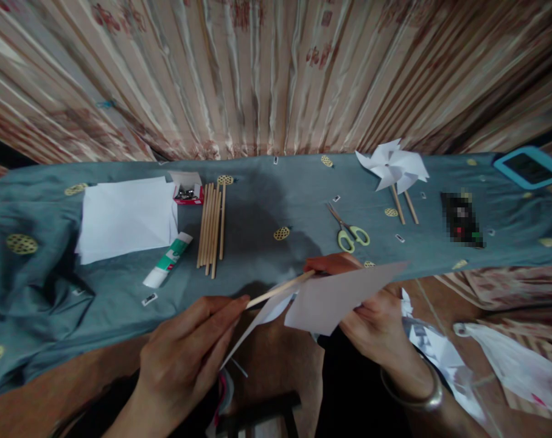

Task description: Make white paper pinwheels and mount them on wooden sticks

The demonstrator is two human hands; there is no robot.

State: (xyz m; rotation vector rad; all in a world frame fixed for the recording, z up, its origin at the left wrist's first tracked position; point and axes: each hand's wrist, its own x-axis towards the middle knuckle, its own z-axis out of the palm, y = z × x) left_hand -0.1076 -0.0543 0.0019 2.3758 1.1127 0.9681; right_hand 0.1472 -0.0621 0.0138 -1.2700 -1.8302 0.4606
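While left fingers pinch a stick, right fingers, partly hidden, close on white paper.
Squeezing too tightly could crease the paper.

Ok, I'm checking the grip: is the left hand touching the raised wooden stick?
Touching. The head view shows the left hand with its fingers pinching one end of the raised wooden stick.

The camera looks from the person's head forward and downward, with the left hand and the right hand near, the table beyond, and the curtain farthest.
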